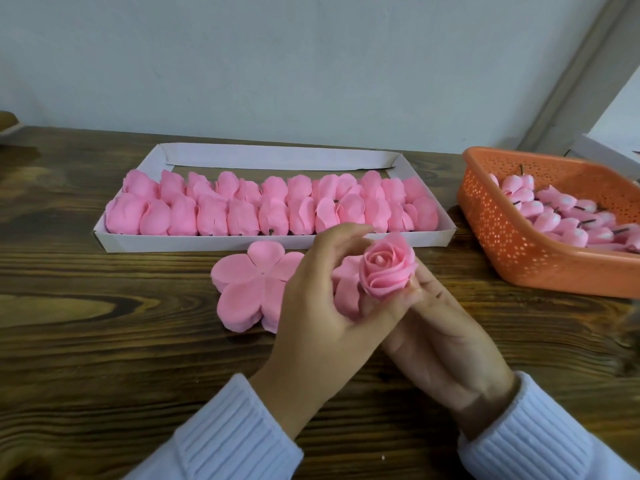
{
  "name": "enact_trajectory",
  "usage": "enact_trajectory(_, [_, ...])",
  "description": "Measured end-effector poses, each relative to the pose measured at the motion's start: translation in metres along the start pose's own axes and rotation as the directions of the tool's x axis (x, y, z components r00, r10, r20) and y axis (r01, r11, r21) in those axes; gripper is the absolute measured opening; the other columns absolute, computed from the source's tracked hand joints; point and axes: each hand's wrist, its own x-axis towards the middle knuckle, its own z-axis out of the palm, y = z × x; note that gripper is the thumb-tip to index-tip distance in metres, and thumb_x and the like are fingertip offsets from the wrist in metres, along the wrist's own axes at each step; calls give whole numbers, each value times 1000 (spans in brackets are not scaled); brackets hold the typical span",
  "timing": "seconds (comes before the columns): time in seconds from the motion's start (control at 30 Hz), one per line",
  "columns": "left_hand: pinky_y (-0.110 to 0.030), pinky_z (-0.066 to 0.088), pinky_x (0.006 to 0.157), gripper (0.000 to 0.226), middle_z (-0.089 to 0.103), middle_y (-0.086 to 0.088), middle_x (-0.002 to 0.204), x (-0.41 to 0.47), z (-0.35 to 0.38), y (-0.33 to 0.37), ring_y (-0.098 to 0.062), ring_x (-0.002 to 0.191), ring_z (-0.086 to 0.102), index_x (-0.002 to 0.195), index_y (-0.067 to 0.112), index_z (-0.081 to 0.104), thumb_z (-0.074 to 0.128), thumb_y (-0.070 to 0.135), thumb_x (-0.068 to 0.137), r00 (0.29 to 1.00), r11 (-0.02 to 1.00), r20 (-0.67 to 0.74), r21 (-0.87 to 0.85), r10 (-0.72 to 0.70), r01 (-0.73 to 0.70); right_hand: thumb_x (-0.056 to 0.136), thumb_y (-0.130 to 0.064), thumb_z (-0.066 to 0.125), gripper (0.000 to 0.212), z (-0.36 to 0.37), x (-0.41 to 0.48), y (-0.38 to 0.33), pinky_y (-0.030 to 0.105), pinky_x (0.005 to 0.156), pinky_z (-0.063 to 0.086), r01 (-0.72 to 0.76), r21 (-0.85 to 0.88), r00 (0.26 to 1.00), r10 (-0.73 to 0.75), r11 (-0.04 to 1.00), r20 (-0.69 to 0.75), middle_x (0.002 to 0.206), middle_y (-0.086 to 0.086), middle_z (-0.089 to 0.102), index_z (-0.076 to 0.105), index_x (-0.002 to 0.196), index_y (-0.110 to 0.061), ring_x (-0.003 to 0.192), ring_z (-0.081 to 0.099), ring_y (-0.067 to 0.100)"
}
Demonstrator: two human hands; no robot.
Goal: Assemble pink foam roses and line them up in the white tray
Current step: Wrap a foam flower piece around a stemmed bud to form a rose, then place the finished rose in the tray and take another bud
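1. There was the rose [388,268], held up between both hands just in front of the white tray [277,241], above the table [104,306], with its bloom facing the camera.
2. That foam looked feather-light and soft. The petals were thin and would likely crease under a hard squeeze. The safe hold, I'd judge, was low at the base under the outer petals, never on the curled rims.
3. The left hand [322,299] reached in across the middle, fingers arched round the bloom's left side and thumb tucked at the base. It was gripping the rose, lightly by the look of it.
4. The right hand [446,327] lay palm-up underneath with its fingertips against the base. It seemed to pinch there too, though the tips were partly hidden.
5. A flat petal sheet [249,285] lay on the table, partly covered by the left hand.
6. Finished roses [242,209] sat in two rows in the tray. An orange basket [519,244] of buds [568,216] stood off to the right.
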Motion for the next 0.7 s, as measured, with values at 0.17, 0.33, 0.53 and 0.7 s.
enact_trajectory(0.17, [-17,53,71,44,68,9,104,0,0,-4,-9,94,68,118,23,54,72,34,78,996,996,-29,28,-86,87,74,-15,80,31,-5,-2,2,32,69,58,202,-305,955,-255,931,-148,99,18,70,65,101,-9,84,69,26])
enact_trajectory(0.33, [-19,55,74,51,66,11,104,3,-3,-7,-9,93,69,130,39,47,65,34,83,981,986,115,-35,-159,164,67,-34,84,33,-10,-5,6,53,84,53,268,-702,864,-487,660,-128,103,15,71,71,96,-24,99,66,38])
enact_trajectory(0.53, [-39,56,83,24,67,1,109,11,-11,-10,-20,104,64,111,23,64,59,28,88,975,995,204,64,-88,76,69,-35,84,35,-8,-5,4,50,90,50,275,-675,881,-460,685,-108,106,11,71,71,100,-22,103,66,32])
enact_trajectory(0.7, [-25,51,68,12,65,-6,92,31,-23,-3,-16,81,61,97,29,63,65,24,86,989,990,144,138,-19,-1,70,-17,74,34,-5,-2,3,36,89,50,256,-619,912,-398,742,-100,109,2,70,72,103,-28,106,65,20])
